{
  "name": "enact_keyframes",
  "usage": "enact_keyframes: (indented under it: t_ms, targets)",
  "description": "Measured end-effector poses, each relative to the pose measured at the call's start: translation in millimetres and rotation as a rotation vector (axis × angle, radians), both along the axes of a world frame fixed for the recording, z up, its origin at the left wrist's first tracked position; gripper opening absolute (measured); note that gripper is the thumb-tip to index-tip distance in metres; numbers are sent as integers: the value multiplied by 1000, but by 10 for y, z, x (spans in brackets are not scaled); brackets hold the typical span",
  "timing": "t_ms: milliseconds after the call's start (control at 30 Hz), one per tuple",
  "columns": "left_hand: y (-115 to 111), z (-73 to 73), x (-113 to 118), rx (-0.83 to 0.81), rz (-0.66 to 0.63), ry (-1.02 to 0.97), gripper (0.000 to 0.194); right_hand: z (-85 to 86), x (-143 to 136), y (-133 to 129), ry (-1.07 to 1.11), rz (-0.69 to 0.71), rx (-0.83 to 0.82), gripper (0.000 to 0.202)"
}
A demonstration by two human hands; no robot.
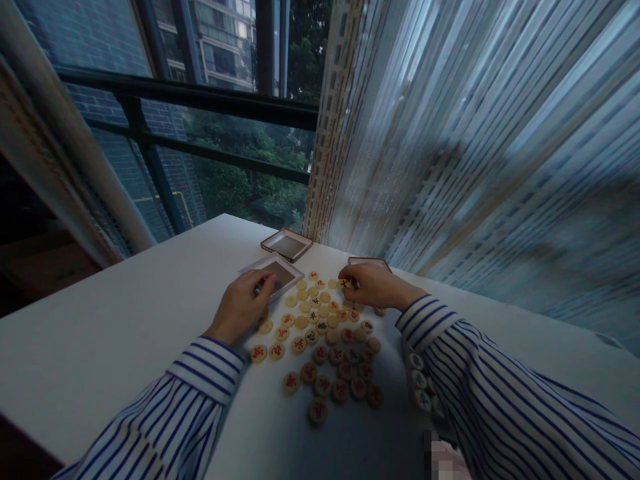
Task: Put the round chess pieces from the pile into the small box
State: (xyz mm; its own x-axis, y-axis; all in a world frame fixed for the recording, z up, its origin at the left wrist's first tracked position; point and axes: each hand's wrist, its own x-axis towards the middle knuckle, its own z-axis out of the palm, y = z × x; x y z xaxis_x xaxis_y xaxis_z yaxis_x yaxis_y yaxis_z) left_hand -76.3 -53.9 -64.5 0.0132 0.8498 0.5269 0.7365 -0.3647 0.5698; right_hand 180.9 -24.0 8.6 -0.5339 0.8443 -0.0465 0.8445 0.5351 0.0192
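On table (150, 300), discs (305, 307), red and black characters (317, 409)

Left hand (240, 303) by tray (281, 272), right hand (377, 284) at round pieces (322, 327)

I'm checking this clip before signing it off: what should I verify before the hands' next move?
1. Right hand at a black-marked disc: ok; the disc shows between its fingers.
2. Left hand free: cannot tell; its fingers hide what they may hold.
3. Loose discs all marked side up: not ok; several show blank faces.
4. Far tray clear of both hands: ok.
5. Pale discs by the right sleeve in full view: not ok; the sleeve partly covers them.
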Motion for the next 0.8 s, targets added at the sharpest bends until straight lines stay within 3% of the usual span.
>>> enact_keyframes:
  t_ms: [333,567,800]
  targets:
    - [-24,33,30,-3,14,35,38,182,254,-252,258,43,7,24]
    - [-49,40,96,26,21,67,38,145,522,-372,316,-29,14,27]
    - [-125,62,214,21,-32,59,37,100,696,-600,396,4,129,24]
